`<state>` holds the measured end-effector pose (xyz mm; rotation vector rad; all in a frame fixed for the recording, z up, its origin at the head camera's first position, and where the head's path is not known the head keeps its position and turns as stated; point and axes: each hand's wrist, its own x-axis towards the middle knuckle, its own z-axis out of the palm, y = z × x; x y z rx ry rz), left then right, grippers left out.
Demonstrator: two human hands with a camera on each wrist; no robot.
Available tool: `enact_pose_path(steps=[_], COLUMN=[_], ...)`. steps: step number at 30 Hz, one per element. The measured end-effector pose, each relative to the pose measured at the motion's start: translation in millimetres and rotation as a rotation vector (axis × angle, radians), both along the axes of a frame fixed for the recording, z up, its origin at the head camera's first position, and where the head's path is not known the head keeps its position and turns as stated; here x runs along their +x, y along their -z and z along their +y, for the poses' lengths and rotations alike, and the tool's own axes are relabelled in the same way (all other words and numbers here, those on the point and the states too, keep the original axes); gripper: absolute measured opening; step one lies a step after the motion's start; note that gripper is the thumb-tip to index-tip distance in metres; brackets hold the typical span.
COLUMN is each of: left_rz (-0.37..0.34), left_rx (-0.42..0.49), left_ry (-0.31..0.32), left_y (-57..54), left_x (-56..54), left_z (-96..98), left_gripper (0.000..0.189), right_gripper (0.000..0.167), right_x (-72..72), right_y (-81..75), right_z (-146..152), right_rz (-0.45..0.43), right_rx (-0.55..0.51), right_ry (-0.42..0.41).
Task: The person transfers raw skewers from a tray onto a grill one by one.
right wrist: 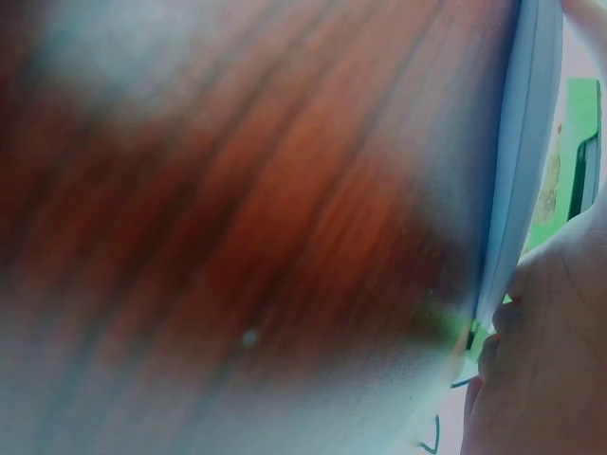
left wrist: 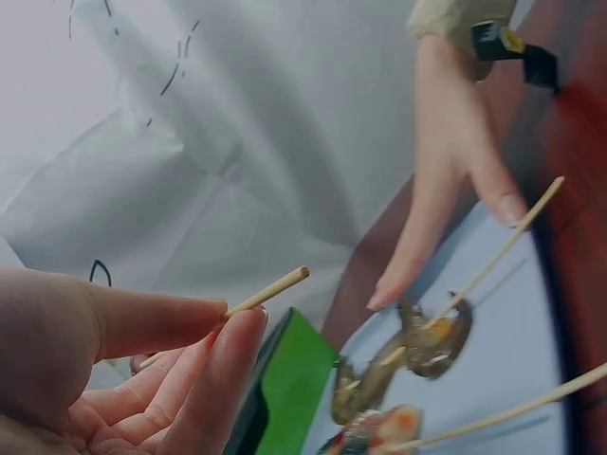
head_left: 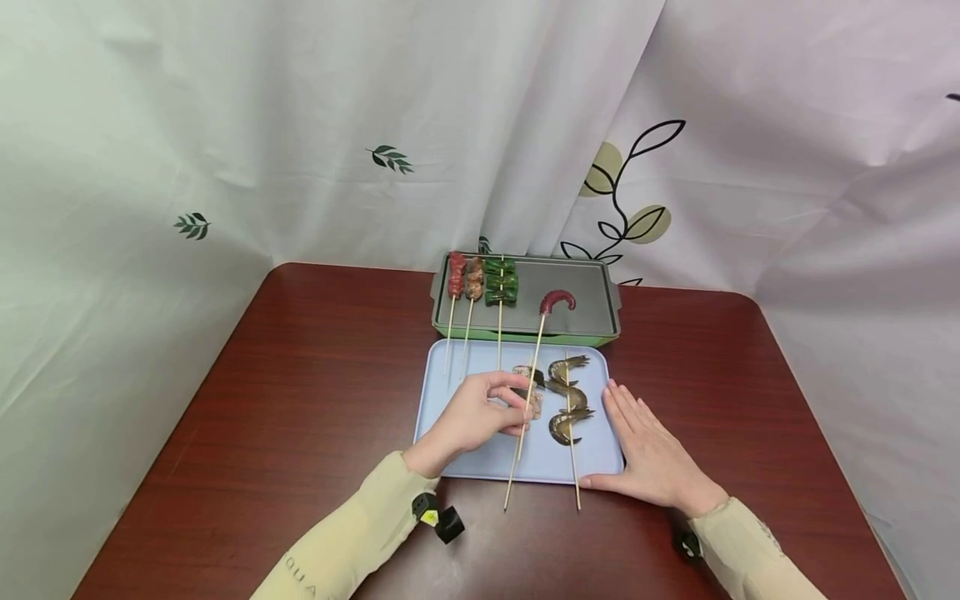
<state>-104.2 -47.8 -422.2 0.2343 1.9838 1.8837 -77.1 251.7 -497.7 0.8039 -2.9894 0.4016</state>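
Observation:
My left hand pinches a thin wooden skewer between thumb and fingertips. At its far end is a dark red curled piece, like a tentacle, overlapping the grill plate in the head view. In the left wrist view, the skewer's bare end sticks out past the fingertips. Below that hand, the light blue tray bears a skewer of prawns and a skewer of pale and dark pieces, partly hidden by the hand. My right hand rests with straight fingers at the tray's right edge.
Behind the tray stands a green grill with a grey plate. On its left side lie a red meat skewer, a browned meat skewer and a green pepper skewer. A white patterned curtain surrounds the dark red wooden table.

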Motion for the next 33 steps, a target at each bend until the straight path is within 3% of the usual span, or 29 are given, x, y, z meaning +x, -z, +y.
enact_pose_path(steps=[4,17,23,33], left_rz=[0.025,-0.025,-0.093,-0.167], left_rx=[-0.008,0.023,0.037,-0.025], left_ry=[-0.029,-0.128,-0.141,-0.179], left_y=[-6.2,-19.9,-23.6,-25.4], left_x=[-13.2,-61.8,-82.4,-99.5], left_z=[3.0,10.9,13.8,19.6], left_gripper=[0.042,0.043,0.045,0.044], right_gripper=[0.132,0.132,0.133,0.132], right_x=[0.1,0.7,1.0,1.1], right_y=[-0.2,-0.4,-1.6,-1.9], right_z=[0.2,-0.3,-0.5,-1.3], right_rz=[0.002,-0.001,-0.003,-0.005], right_rx=[0.007,0.011,0.014,0.01], right_ry=[0.0,0.001,0.007,0.006])
